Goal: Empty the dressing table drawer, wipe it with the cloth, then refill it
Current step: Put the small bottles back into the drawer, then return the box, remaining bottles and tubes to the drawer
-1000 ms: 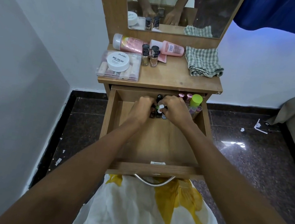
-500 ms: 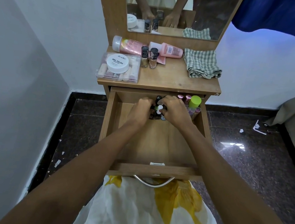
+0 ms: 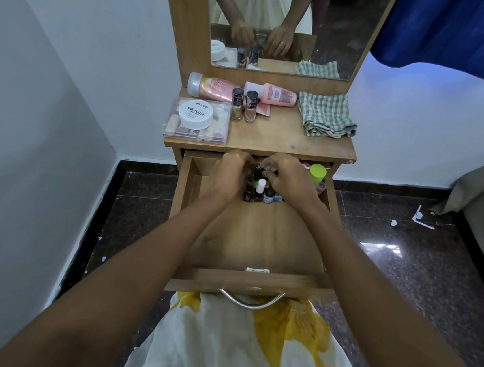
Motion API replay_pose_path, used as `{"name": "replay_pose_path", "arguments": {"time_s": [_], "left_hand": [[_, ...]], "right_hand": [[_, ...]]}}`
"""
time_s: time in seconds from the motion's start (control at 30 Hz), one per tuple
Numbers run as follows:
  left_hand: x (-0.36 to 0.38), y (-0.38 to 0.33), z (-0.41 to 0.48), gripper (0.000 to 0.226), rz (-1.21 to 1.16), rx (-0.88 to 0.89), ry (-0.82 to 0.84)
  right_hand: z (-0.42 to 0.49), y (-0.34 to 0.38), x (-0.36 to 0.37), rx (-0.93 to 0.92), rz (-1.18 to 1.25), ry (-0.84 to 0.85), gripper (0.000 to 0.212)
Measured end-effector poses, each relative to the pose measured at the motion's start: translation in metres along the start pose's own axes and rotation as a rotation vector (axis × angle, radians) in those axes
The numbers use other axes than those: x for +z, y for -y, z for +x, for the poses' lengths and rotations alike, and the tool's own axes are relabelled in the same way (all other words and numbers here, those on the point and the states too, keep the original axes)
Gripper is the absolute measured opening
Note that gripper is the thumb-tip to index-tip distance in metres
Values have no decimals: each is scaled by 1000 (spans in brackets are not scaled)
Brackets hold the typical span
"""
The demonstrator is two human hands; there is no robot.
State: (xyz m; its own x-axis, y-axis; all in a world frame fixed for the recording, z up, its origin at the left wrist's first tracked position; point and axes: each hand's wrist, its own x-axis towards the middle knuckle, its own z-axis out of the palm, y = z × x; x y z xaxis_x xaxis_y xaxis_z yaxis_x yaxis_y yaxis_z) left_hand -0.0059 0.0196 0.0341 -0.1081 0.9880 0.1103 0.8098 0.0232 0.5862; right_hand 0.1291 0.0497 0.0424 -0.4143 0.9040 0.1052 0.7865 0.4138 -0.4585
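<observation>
The dressing table drawer (image 3: 258,239) is pulled out, its front floor bare. At its back stands a cluster of small nail polish bottles (image 3: 259,190). My left hand (image 3: 230,173) and my right hand (image 3: 291,178) curl over the cluster from either side, fingertips meeting on the bottle caps. A green-capped bottle (image 3: 317,173) and pink items sit in the back right corner. The checked cloth (image 3: 325,114) lies folded on the tabletop (image 3: 285,140), far right.
On the tabletop are a clear box (image 3: 195,129) topped by a white nail polish jar (image 3: 197,113), two pink bottles lying down (image 3: 215,86), and two upright polish bottles (image 3: 243,105). A mirror (image 3: 283,22) stands behind. A wall is close on the left.
Both hands have shifted slightly toward the back of the drawer, still closed around the bottle cluster. More of the bottles now show below my fingers.
</observation>
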Motion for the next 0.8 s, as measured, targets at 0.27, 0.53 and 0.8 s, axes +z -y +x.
{"name": "replay_pose_path", "arguments": {"time_s": [0.27,0.53,0.8], "left_hand": [[-35,-4,9,19,-27,62,-211],[-76,31,31,17,-321,-147,-520],[-76,62,49,45,-425,-443,-426]], "right_hand": [[17,29,-11,55,240,-100,19],[53,73,-5,213,526,-135,31],[72,92,8,344,629,-140,35]]}}
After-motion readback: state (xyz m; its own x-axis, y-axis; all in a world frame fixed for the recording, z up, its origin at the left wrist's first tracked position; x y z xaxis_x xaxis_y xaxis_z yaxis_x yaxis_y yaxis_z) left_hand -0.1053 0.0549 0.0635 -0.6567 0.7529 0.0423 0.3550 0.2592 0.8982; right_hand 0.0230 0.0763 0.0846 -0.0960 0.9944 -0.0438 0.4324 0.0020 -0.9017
